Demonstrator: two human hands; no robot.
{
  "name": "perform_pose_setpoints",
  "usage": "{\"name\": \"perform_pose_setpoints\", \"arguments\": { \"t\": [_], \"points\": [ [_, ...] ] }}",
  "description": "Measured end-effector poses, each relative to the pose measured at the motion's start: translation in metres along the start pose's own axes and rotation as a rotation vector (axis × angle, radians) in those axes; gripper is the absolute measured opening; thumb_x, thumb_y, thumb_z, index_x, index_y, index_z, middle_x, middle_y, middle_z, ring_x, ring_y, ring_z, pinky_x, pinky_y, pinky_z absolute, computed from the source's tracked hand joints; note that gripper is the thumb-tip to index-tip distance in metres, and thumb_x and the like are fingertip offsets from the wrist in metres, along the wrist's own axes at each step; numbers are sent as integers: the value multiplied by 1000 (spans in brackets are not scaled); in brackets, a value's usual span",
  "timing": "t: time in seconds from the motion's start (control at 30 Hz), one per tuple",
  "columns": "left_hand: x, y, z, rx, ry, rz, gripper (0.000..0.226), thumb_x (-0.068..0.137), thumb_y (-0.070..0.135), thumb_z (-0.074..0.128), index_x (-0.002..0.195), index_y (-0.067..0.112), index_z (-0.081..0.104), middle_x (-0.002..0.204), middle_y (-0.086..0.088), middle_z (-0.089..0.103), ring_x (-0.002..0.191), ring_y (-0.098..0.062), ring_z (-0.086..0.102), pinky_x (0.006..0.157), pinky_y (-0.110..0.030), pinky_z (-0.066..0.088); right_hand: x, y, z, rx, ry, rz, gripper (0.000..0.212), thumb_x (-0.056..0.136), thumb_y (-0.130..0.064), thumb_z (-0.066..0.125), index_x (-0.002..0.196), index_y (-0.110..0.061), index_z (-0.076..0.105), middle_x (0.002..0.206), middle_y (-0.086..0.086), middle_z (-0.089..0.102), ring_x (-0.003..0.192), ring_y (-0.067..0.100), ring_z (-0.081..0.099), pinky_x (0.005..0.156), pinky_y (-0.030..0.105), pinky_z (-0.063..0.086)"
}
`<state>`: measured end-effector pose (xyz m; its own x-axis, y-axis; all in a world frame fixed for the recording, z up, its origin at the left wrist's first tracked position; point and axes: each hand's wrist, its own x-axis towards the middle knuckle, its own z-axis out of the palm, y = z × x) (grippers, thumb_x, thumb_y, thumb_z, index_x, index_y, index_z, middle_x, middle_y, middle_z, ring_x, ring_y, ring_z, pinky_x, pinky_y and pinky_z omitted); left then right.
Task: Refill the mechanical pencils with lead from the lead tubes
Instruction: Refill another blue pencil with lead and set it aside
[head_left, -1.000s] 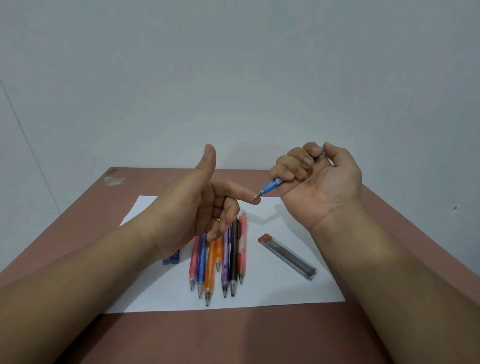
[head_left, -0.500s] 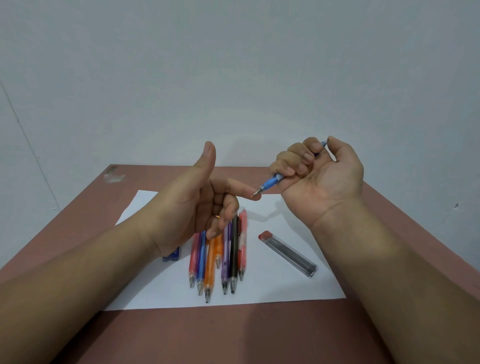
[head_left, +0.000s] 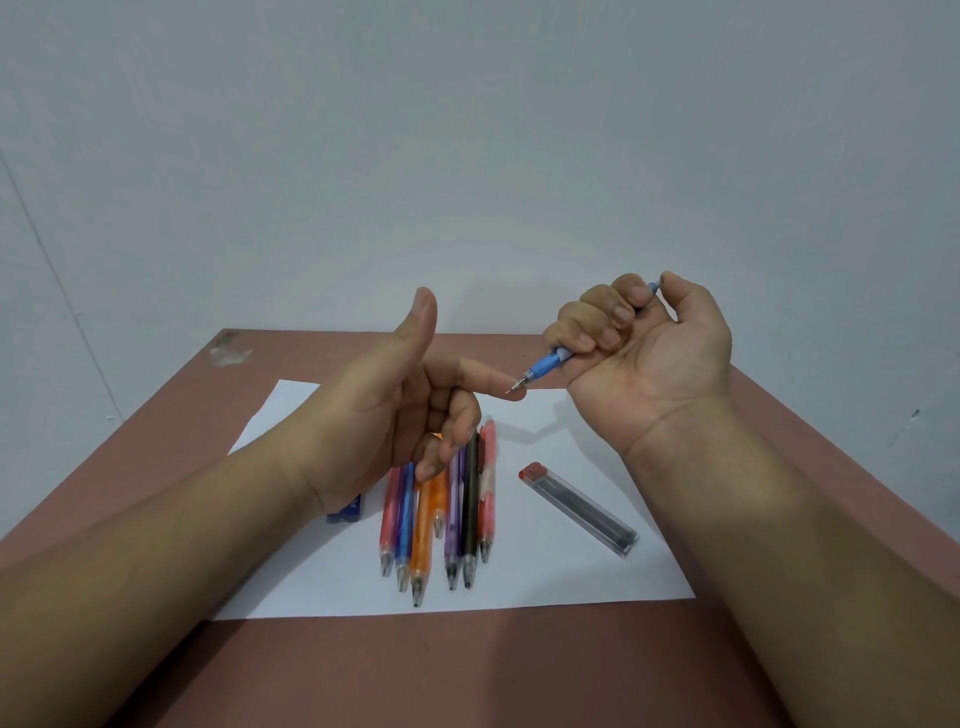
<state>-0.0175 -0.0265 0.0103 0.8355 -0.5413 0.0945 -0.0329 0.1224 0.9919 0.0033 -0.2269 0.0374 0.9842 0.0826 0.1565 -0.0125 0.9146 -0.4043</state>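
Note:
My right hand (head_left: 649, 358) is fisted around a blue mechanical pencil (head_left: 543, 369), thumb on its top end, metal tip pointing left and down. The tip touches the extended index fingertip of my left hand (head_left: 395, 405), which holds nothing, thumb up and the other fingers curled. Both hands hover above the table. Below them several mechanical pencils (head_left: 441, 514) in red, blue, orange, purple, black and pink lie side by side on a white sheet (head_left: 561, 587), tips toward me. A clear lead tube with a red cap (head_left: 579, 508) lies to their right. A blue lead tube (head_left: 347, 510) peeks out under my left wrist.
The sheet lies on a reddish-brown table (head_left: 467, 670) set against a pale wall (head_left: 467, 156). A worn patch (head_left: 228, 352) marks the table's far left corner.
Both hands have risen slightly and stayed together; the pencil tip remains against my left index fingertip. The items on the sheet have not moved.

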Motion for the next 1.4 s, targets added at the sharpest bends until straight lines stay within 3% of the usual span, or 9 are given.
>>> {"name": "perform_pose_setpoints", "arguments": {
  "t": [0.3,1.4],
  "points": [
    [-1,-1,0,9,2,3,94,85,77,25,112,2,74,67,-12,54,50,-23,46,47,-27,42,0,-1,-1,9,-1,-11,34,95,-33,33,65,-17,37,61,-2,30,49,15,23,51,26,28],
    [-1,-1,-2,2,-5,3,92,86,76,26,113,3,75,67,-12,53,56,-28,39,46,-27,42,1,0,0,11,25,-8,36,96,-34,33,65,-17,37,60,-2,30,48,15,23,50,26,27]
  ]
}}
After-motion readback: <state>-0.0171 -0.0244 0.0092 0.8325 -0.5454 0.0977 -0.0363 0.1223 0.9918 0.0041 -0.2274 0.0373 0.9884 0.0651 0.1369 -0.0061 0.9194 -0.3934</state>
